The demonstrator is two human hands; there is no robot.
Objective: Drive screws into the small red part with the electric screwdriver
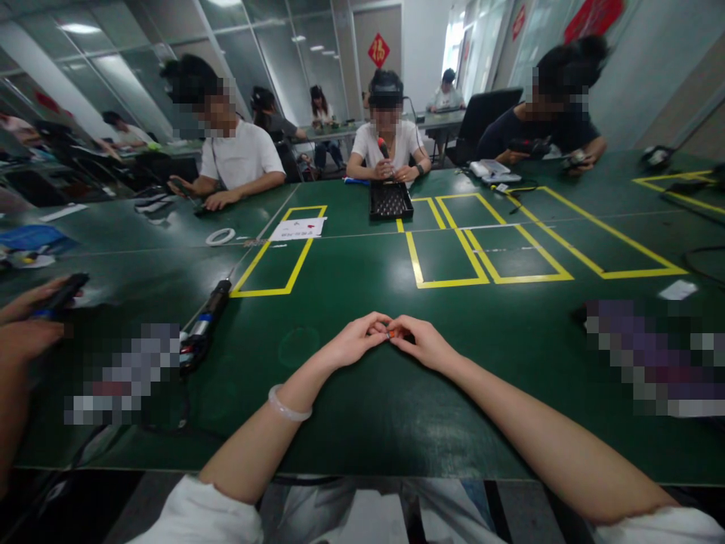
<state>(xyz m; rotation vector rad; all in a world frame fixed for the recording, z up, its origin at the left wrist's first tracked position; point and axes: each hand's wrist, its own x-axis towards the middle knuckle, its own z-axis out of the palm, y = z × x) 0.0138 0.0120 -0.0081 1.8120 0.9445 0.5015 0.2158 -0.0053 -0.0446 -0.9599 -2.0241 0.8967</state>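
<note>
My left hand (356, 340) and my right hand (424, 344) meet fingertip to fingertip just above the green table (351, 423). Both are closed in a pinch around a small orange piece (391, 333) with a greyish part. It is too small and too covered by the fingers for me to tell its kind. A pale bangle (288, 405) circles my left wrist. To the left of my hands lies an electric screwdriver (207, 321) with a black and blue body, its tip pointing away from me.
Yellow tape outlines (447, 285) mark the table ahead. Beyond them, a person opposite works over a black tray (390, 202) of small parts. A white paper sheet (298, 229) and a tape roll (220, 237) lie left of centre. Another person's hands (28, 332) are at far left.
</note>
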